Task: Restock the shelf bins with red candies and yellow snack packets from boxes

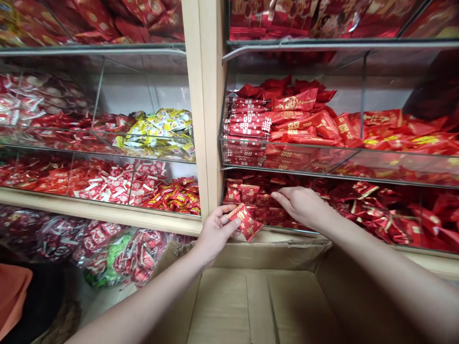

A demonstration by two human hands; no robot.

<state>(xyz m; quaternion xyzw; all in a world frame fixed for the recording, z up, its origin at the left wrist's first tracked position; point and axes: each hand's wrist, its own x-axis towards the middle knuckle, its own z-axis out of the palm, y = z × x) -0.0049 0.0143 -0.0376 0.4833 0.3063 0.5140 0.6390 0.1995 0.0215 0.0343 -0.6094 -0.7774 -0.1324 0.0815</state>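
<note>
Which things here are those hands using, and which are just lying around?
In use:
Red packet, held by the left hand
Similar red packets beside the right hand
Perhaps the cardboard box below

Just around:
Yellow-and-white packets, on the left
Plastic bags of packets, lower left

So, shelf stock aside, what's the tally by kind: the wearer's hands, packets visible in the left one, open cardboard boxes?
Hands (left hand, right hand): 2
Red gold-printed packet: 1
Open cardboard box: 1
Total: 4

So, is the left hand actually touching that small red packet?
Touching. The head view shows the left hand gripping the red packet, with the thumb lying over its front.
</note>
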